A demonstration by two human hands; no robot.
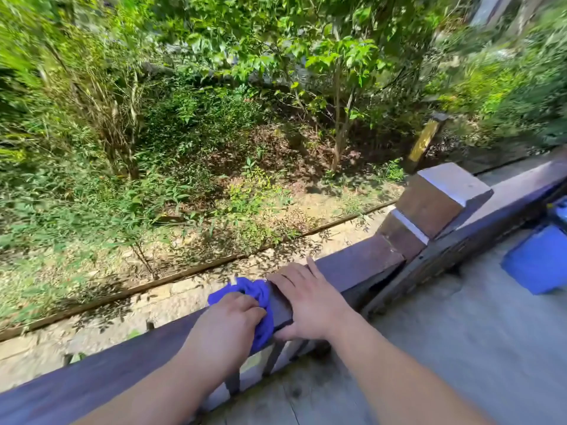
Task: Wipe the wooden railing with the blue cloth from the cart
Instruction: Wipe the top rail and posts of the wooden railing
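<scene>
A dark wooden railing [362,265] runs from the lower left up to a square post at the right. My left hand [227,323] presses a bunched blue cloth [260,296] onto the top of the rail and is closed over it. Just to the right, my right hand [306,299] lies flat across the rail, fingers spread over the far edge and thumb under the near edge, touching the cloth's right side. Part of the cloth hangs down the near face of the rail.
A square wooden post [435,200] rises from the rail at right. A blue bin [540,259] stands on the grey floor [445,332] at the far right. Beyond the rail are a stone path, shrubs and trees. Slats run under the rail.
</scene>
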